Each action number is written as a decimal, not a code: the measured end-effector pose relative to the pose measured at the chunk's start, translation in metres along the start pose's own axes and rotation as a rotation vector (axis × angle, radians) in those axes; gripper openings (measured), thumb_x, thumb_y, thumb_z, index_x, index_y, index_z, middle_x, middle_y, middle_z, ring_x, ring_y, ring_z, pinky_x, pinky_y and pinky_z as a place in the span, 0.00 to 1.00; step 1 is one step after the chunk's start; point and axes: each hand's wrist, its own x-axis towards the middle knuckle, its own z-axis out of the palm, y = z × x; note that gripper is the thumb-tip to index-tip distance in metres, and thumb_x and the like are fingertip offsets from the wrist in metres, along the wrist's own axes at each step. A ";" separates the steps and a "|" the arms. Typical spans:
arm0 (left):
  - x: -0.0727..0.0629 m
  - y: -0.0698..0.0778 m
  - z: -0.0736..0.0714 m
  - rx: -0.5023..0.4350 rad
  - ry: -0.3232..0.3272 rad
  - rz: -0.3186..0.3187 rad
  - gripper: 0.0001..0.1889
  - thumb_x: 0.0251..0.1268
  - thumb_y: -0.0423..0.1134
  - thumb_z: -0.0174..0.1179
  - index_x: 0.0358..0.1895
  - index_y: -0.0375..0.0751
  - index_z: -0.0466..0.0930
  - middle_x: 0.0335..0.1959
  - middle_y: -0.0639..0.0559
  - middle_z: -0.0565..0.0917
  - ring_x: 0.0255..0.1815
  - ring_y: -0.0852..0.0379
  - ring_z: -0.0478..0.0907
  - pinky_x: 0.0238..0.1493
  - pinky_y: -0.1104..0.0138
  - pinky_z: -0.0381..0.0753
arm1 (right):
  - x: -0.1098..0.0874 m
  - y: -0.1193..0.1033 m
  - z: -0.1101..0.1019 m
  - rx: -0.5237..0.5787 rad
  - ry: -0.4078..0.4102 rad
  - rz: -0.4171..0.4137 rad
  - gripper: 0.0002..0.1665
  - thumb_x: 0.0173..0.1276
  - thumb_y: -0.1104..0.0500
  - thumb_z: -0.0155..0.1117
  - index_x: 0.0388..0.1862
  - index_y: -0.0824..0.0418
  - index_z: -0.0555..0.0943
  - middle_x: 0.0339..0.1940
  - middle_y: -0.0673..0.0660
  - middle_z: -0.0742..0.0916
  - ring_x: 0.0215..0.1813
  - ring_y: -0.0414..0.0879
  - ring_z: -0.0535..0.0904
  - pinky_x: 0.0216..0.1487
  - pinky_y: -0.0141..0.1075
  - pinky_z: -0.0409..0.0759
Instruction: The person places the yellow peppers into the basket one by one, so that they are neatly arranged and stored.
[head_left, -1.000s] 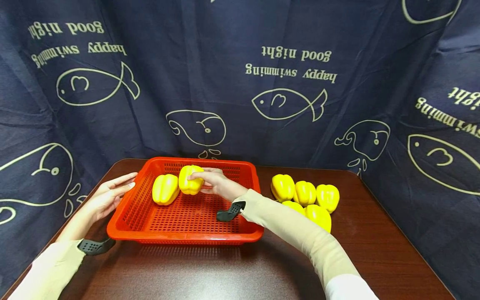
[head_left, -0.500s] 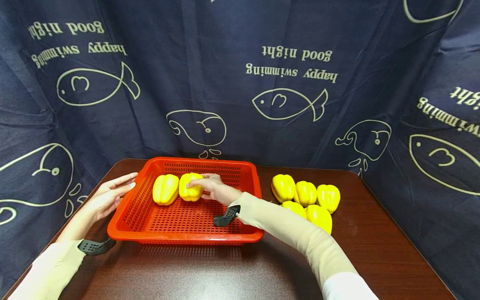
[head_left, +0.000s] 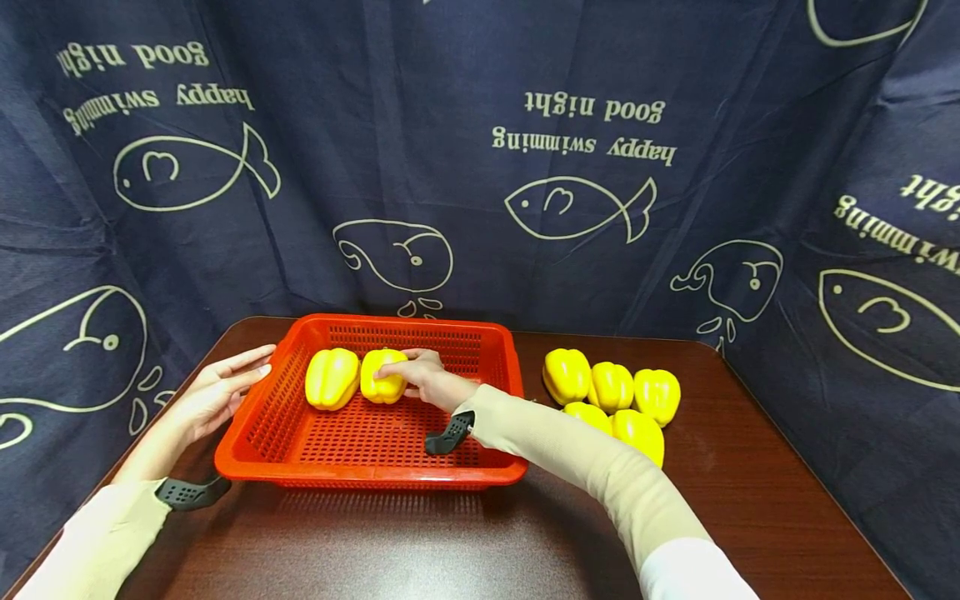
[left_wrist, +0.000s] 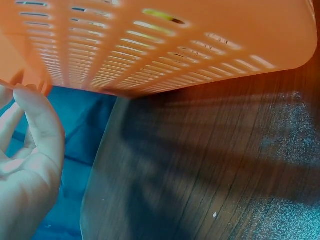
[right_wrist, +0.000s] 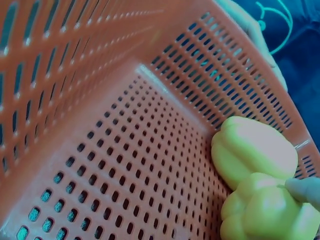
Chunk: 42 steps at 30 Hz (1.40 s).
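In the red plastic basket [head_left: 367, 473], a yellow bell pepper [head_left: 375, 385] is held by my right hand [head_left: 431, 377], with the thumb on its near side. Just left of it lies a second yellow bell pepper [head_left: 332, 379]; the two overlap in the right wrist view, where a fingertip [right_wrist: 302, 191] presses on the nearer pepper [right_wrist: 270, 212]. My left hand [head_left: 213, 396] is at the basket's left rim, thumb and fingers extended, tips right at the outer edge. The left wrist view has that hand [left_wrist: 37, 155] below the rim, beside the slotted wall [left_wrist: 150, 45].
Several more yellow bell peppers [head_left: 611, 387] lie grouped on the brown table [head_left: 750, 467], right of the basket. A dark blue curtain [head_left: 465, 167] with fish prints hangs behind the table and along both sides.
My right hand has lowered the bell pepper onto the basket's floor beside the other one, then shifted it slightly right. My left hand has stayed at the rim.
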 end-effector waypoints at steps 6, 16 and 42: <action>0.000 -0.001 0.000 0.002 0.005 -0.005 0.21 0.73 0.27 0.46 0.54 0.58 0.80 0.48 0.67 0.84 0.44 0.65 0.84 0.41 0.71 0.85 | -0.002 0.002 0.000 -0.030 -0.013 -0.024 0.33 0.45 0.60 0.79 0.53 0.58 0.78 0.45 0.53 0.83 0.38 0.43 0.81 0.41 0.38 0.85; 0.000 0.001 0.001 0.010 0.011 0.005 0.21 0.73 0.27 0.46 0.54 0.58 0.80 0.48 0.67 0.84 0.44 0.65 0.84 0.41 0.70 0.85 | -0.003 0.001 0.005 -0.066 0.027 -0.061 0.34 0.44 0.61 0.80 0.53 0.58 0.79 0.47 0.54 0.84 0.36 0.41 0.82 0.42 0.40 0.86; 0.000 -0.002 0.002 0.005 -0.011 0.022 0.22 0.73 0.27 0.45 0.55 0.58 0.80 0.48 0.66 0.84 0.45 0.66 0.83 0.42 0.71 0.84 | -0.001 -0.019 -0.025 -0.224 -0.211 -0.124 0.31 0.49 0.69 0.72 0.56 0.61 0.79 0.53 0.58 0.82 0.41 0.43 0.76 0.59 0.48 0.78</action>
